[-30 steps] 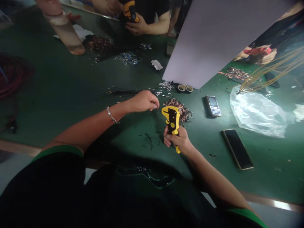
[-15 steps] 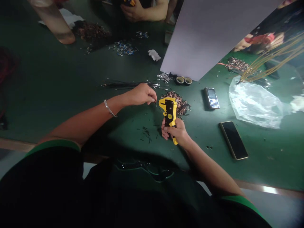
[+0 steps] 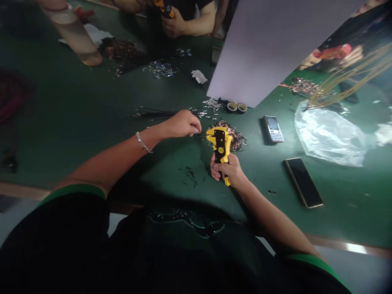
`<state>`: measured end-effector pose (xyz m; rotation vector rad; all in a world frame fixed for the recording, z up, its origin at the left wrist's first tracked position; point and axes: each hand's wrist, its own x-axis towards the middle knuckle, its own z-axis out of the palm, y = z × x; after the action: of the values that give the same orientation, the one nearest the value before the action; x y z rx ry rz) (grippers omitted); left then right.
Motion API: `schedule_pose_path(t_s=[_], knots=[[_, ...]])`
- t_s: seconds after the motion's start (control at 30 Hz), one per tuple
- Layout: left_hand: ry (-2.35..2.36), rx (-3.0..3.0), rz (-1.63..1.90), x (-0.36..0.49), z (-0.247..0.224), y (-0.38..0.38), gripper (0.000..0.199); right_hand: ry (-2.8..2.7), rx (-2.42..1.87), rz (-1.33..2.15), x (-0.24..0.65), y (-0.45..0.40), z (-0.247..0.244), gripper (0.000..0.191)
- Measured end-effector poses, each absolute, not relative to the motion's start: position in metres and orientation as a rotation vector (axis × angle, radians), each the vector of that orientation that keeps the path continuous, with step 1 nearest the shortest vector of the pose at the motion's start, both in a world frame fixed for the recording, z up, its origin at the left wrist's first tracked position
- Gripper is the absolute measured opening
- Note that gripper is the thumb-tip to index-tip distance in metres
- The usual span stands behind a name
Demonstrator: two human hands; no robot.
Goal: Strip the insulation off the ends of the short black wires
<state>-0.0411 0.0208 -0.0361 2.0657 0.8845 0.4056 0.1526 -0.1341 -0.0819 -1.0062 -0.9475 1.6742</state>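
My right hand [image 3: 227, 168] is wrapped around the handles of a yellow and black wire stripper [image 3: 220, 148], its jaws upward and facing left. Just left of those jaws, my left hand [image 3: 184, 123] is closed in a pinch on a thin dark wire, barely visible at the fingertips. Behind the left hand lies a bundle of black wires [image 3: 161, 114] with bright metal ends. A heap of short copper-and-black wire pieces [image 3: 237, 138] sits behind the stripper. Black insulation scraps [image 3: 190, 174] are scattered nearer to me.
Two tape rolls [image 3: 237, 107] stand by a pale upright panel [image 3: 257, 49]. Rightward lie a keypad phone [image 3: 273, 129], a smartphone [image 3: 304, 182] and a plastic bag [image 3: 330, 134]. Blue-and-silver terminals [image 3: 161, 69] lie farther back. Co-workers' hands [image 3: 175, 23] hold tools across the green table.
The stripper has shifted slightly right, widening the small gap to my left fingertips. My left hand stays pinched. Across the table, a co-worker's tool and hand show a little lower in view.
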Motion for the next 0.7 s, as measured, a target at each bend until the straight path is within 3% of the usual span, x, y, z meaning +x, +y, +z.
schedule_pose_path(t_s=[0.47, 0.7], knots=[[0.907, 2.597, 0.475, -0.032, -0.022, -0.02, 0.027, -0.897, -0.982, 1.411, 0.169, -0.13, -0.054, 0.03], [0.828, 2.903, 0.426, -0.025, -0.019, -0.052, 0.028, -0.861, -0.922, 1.455, 0.161, -0.134, -0.057, 0.023]])
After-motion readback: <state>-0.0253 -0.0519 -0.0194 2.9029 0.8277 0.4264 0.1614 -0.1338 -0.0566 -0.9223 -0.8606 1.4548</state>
